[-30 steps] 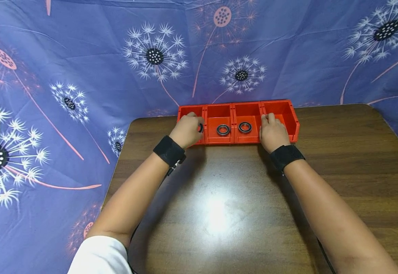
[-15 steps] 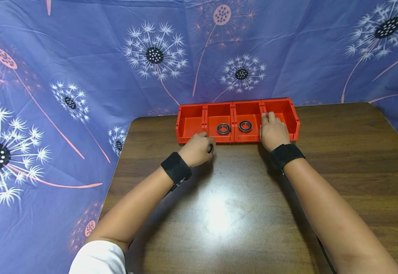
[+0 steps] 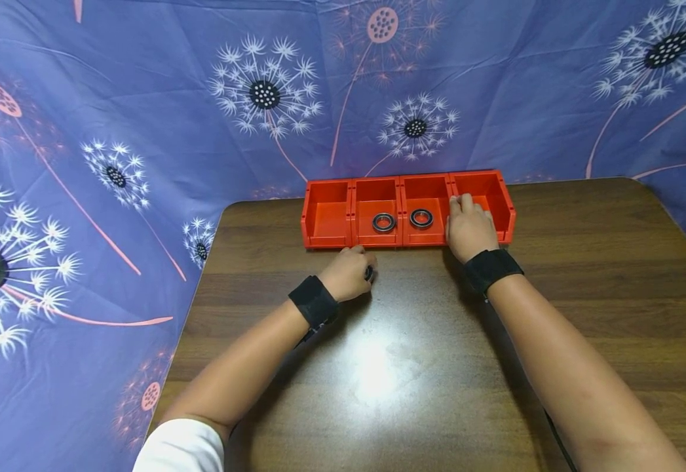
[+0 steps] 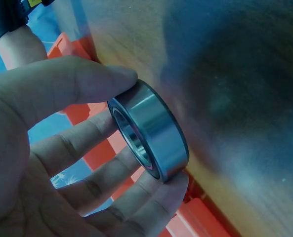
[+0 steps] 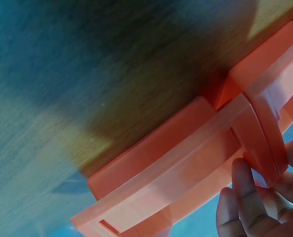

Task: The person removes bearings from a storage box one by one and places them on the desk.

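My left hand (image 3: 347,274) pinches a ball bearing (image 4: 161,131) between thumb and fingertips, just in front of the bins. In the left wrist view the bearing stands on edge, its shiny steel outer side showing. A row of red storage bins (image 3: 326,223) stands along the back of the table. One bearing (image 3: 383,231) lies in the second bin from the left, and another bearing (image 3: 422,227) in the third. My right hand (image 3: 471,233) grips the divider between the third and fourth bins, thumb on one side and fingers on the other.
The wooden table (image 3: 425,367) reaches out in front of the bins, with a bright light reflection on it. A blue dandelion-print cloth (image 3: 343,85) hangs behind the bins and along the left side. Each wrist has a black strap (image 3: 492,271).
The left hand has lifted a bearing out of the leftmost bin and brought it forward and slightly right, over the table. The right hand stays at the divider.
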The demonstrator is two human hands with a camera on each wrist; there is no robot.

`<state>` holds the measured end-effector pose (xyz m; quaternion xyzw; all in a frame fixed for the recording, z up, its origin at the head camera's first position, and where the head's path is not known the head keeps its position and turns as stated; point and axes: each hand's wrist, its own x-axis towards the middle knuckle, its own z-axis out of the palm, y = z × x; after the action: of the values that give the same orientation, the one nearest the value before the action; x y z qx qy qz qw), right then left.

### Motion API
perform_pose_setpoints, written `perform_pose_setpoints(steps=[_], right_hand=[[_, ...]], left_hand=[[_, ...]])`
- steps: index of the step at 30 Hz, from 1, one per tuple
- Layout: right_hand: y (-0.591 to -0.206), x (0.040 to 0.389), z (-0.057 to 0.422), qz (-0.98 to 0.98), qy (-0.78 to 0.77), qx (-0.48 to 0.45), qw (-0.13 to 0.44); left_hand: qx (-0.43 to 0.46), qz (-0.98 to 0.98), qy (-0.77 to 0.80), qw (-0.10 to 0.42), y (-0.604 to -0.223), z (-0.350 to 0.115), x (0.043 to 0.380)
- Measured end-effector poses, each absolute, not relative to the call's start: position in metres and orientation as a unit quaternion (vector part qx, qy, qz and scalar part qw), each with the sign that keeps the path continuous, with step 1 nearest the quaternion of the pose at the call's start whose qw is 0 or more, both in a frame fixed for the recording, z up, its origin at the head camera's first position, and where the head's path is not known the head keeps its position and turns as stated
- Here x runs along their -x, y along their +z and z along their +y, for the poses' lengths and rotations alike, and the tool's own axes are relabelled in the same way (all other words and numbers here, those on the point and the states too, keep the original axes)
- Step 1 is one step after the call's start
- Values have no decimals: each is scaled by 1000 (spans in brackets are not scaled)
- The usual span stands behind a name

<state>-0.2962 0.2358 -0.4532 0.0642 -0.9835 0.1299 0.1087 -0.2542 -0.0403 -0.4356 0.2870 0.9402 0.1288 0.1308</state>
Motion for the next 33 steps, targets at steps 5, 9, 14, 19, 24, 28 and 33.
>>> perform_pose_setpoints(steps=[5,9,14,19,24,28,33], right_hand=[[-452,295,236,-984,129,-61,104],[-455,296,236,-984,129,-59,106],[-458,299,237,-983,130,-58,111],[-458,299,237,-983,129,-60,115],[-459,298,237,-983,129,-60,119],[-458,298,237,-983,132,-62,115],[-455,297,237,-982,147,-62,97]], left_hand=[[-286,942,118,130,-442,-39,252],[-288,942,108,134,-446,-37,250],[-282,945,101,128,-449,-36,249],[-279,947,99,124,-451,-36,249],[-276,948,102,124,-453,-36,248],[-275,947,100,129,-452,-35,249],[-278,947,99,131,-450,-36,247]])
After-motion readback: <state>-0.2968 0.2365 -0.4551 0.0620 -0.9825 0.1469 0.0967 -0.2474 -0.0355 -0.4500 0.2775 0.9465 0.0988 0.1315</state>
